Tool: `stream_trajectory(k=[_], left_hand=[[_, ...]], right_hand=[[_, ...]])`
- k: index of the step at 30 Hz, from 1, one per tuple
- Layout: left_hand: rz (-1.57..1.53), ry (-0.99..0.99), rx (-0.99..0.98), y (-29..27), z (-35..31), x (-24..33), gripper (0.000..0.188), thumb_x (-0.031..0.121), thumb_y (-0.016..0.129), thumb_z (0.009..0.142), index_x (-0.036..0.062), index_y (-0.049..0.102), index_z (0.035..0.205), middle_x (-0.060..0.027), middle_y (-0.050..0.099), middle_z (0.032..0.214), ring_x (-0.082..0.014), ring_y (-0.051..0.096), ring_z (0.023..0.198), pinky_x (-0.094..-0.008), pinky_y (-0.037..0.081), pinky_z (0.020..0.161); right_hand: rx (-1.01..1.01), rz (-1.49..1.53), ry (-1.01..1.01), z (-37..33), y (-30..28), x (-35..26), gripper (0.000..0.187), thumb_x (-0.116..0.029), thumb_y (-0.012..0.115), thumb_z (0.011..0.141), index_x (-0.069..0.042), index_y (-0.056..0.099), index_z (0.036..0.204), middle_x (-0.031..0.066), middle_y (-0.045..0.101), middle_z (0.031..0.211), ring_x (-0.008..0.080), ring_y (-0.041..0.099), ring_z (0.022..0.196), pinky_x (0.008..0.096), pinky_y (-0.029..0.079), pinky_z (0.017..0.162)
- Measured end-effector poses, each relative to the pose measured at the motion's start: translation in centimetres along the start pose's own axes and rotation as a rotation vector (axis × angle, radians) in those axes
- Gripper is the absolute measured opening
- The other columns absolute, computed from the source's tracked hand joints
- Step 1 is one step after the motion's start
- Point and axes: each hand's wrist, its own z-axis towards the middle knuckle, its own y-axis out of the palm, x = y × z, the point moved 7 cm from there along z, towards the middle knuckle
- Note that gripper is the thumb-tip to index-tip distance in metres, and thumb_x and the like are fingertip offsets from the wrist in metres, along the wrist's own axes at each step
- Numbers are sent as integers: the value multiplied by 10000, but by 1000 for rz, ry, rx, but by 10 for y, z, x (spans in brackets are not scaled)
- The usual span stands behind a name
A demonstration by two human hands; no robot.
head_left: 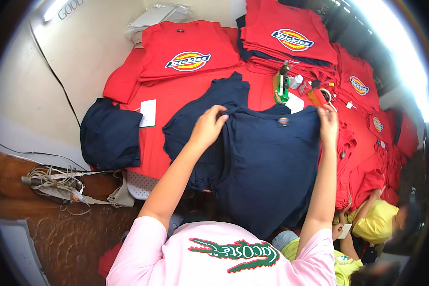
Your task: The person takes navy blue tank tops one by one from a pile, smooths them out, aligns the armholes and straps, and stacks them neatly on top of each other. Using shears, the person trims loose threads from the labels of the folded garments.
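Note:
A navy blue T-shirt (272,167) is held up by its shoulders between my two hands, its lower part hanging past the table's near edge. Closed on the shoulder at the left is my left hand (209,126). My right hand (328,125) pinches the other shoulder, fingers pressed into the fabric. A small neck label (283,122) shows inside the collar. More navy fabric (195,117) lies spread on the red-covered table (152,148) behind and left of it; I cannot tell whether it is a separate garment.
Red printed shirts lie in a left stack (190,40) and a right stack (291,24). A folded navy garment (109,136) and white card (148,113) are left. A green tape dispenser (280,89) and white bottle (295,81) stand behind. People in yellow (374,221) work at right.

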Motion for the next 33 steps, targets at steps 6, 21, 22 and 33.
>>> stream_trajectory(k=[6, 21, 22, 33], left_hand=[[533, -352, 53, -72, -20, -173, 1007, 484, 856, 827, 84, 388, 1624, -228, 394, 1672, -411, 270, 1599, -621, 132, 1289], [207, 330, -122, -75, -82, -76, 188, 189, 811, 844, 74, 698, 941, -90, 633, 847, -310, 686, 844, -415, 554, 790], [161, 298, -131, -62, -89, -83, 193, 191, 810, 846, 77, 701, 956, -91, 644, 858, -313, 692, 859, -420, 556, 801], [-382, -240, -223, -183, -59, -95, 268, 175, 822, 912, -63, 768, 1023, -155, 741, 899, -219, 711, 832, -339, 538, 762]], right_hand=[[-522, -248, -145, -27, 211, -44, 612, -89, 819, 862, -89, 590, 1429, 184, 686, 1367, 339, 623, 1319, 430, 473, 1130], [-1284, -464, -799, -132, 462, -140, 848, 72, 707, 717, -147, 538, 1519, 161, 539, 1544, 352, 379, 1553, 542, 311, 1236], [-1186, -344, -809, -126, 456, -147, 637, 97, 680, 678, -109, 675, 1281, 142, 608, 1400, 357, 502, 1422, 519, 351, 1194], [-1082, -618, -821, -89, 384, -122, 372, -3, 774, 623, -125, 741, 973, 43, 651, 863, 268, 656, 874, 389, 470, 910]])
